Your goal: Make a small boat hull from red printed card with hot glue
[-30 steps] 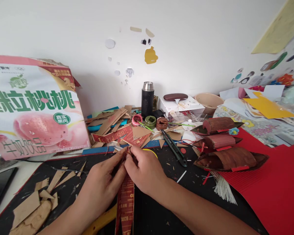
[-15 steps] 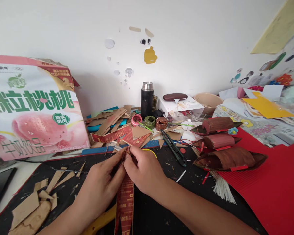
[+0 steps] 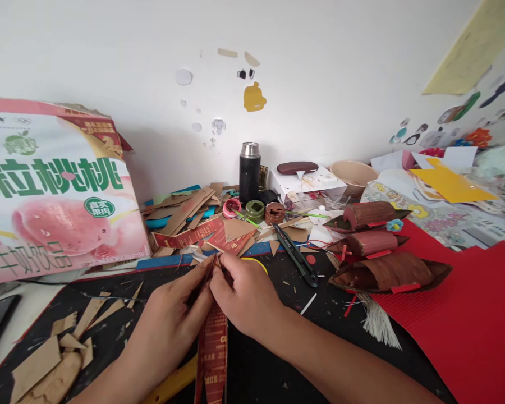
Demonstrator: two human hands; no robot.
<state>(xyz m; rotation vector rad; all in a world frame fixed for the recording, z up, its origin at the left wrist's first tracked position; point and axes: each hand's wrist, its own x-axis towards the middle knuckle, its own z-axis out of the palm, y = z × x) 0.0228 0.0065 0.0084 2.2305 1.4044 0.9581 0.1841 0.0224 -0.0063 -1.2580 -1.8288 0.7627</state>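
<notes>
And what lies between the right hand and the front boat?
Mainly the cutter, a white strip and a red disc; the head view shows this.

I mostly lose the far end of the red strip (image 3: 214, 348) behind the left hand (image 3: 174, 311) and right hand (image 3: 246, 294), and my feed's left edge crops the pink carton (image 3: 63, 216).

left hand (image 3: 172, 310) + right hand (image 3: 247, 294) | pinching red cardboard piece (image 3: 214, 349) (gold-printed) | utility knife (image 3: 294, 255) nearby
</notes>
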